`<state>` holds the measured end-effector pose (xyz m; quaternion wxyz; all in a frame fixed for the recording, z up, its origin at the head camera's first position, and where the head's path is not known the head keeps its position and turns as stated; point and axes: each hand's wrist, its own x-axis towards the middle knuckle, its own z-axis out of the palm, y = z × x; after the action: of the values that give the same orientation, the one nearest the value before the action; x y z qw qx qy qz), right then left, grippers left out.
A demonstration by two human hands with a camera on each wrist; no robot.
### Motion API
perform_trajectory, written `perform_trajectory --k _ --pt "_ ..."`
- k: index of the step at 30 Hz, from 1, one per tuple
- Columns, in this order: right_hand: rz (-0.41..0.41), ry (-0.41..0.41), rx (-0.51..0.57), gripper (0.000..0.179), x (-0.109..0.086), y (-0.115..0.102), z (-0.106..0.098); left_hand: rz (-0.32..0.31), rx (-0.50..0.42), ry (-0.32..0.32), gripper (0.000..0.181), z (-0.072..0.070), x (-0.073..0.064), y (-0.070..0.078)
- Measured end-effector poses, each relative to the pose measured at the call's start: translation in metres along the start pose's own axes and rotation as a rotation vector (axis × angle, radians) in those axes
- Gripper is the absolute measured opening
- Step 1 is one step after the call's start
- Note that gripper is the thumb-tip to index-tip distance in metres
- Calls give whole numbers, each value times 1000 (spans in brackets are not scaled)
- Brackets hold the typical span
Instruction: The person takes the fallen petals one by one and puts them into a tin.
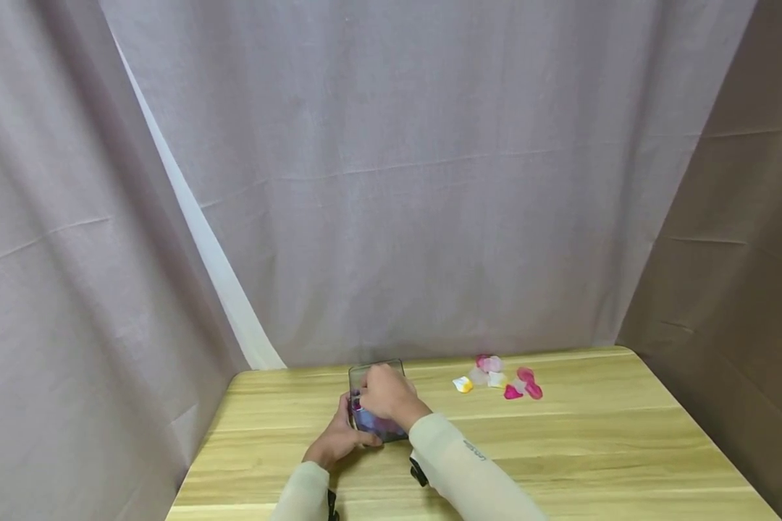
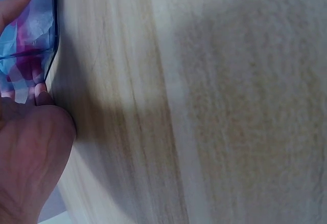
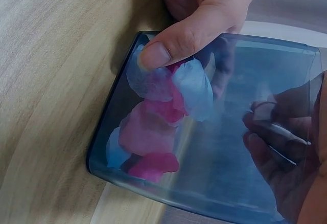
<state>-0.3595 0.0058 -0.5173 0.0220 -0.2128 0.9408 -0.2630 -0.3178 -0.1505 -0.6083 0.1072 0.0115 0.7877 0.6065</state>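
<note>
Both sleeves [image 1: 472, 481] are cream, the right bearing small dark lettering [image 1: 474, 450], with black fittings [image 1: 418, 473] beneath.

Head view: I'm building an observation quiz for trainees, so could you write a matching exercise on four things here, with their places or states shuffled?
Column one
1. Container
2. Right hand
3. Loose petals
4. Left hand

Column two
a. Lie on the table, toward its far edge
b. Grips from the left side, thumb along the near edge
c. Tinted and see-through, with coloured pieces inside
d. Hides the middle of what the other hand grips

Right pairs: 1-c, 2-d, 3-a, 4-b
</note>
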Motion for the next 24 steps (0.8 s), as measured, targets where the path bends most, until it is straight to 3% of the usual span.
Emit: perform_trajectory --k 15,20,24 --pt "-28 25 -19 21 0 0 3 2 9 5 114 -1 -2 1" --pt "-176 91 -26 26 -4 5 0 -14 2 -5 116 -1 -2 2" --pt "-404 239 58 27 -16 12 -4 -20 6 -29 116 -1 -3 2"
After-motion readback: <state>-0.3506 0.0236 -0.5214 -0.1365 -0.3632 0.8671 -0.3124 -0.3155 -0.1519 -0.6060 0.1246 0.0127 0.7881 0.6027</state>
